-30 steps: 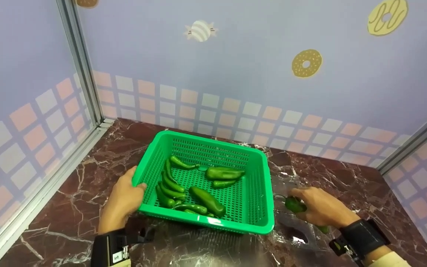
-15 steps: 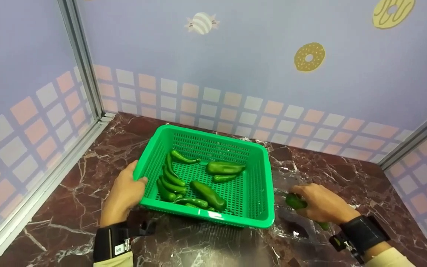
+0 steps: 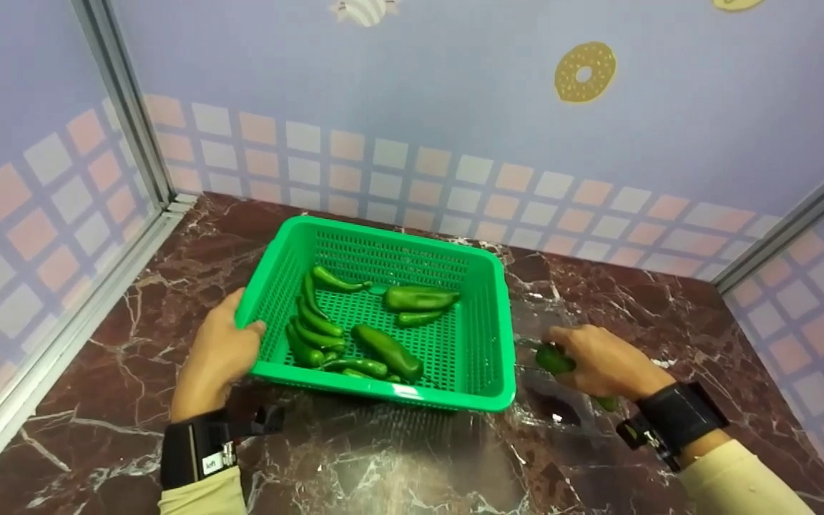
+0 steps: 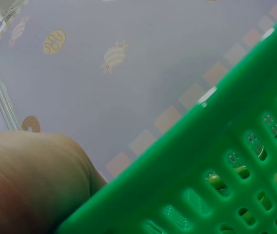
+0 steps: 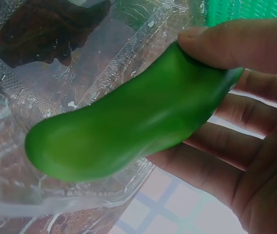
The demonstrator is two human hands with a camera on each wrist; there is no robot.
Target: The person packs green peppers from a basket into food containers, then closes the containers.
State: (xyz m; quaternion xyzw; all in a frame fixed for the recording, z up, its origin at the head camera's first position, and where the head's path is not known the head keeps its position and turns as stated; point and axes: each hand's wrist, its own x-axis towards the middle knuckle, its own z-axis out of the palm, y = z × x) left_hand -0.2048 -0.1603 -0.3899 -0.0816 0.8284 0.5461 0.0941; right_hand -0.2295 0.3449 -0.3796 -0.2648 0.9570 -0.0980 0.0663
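Note:
A green plastic basket (image 3: 498, 336) stands on the marble counter with several green peppers (image 3: 387, 349) inside. My left hand (image 3: 220, 352) grips its left rim, thumb hooked over the edge; the left wrist view shows the basket wall (image 4: 216, 161) right against the hand (image 4: 31, 180). My right hand (image 3: 594, 360) holds a green pepper (image 3: 553, 360) just right of the basket, low over a clear plastic tray (image 3: 562, 411). In the right wrist view the thumb and fingers pinch the pepper (image 5: 133, 119) above the tray (image 5: 55, 83).
The marble counter (image 3: 133, 400) is boxed in by patterned walls at the back and both sides, with a metal corner post (image 3: 122, 107) at the left. The clear tray reaches under the basket's front right corner.
The view has shifted slightly. Both hands keep their holds; the basket and the pepper stay in about the same places relative to each other.

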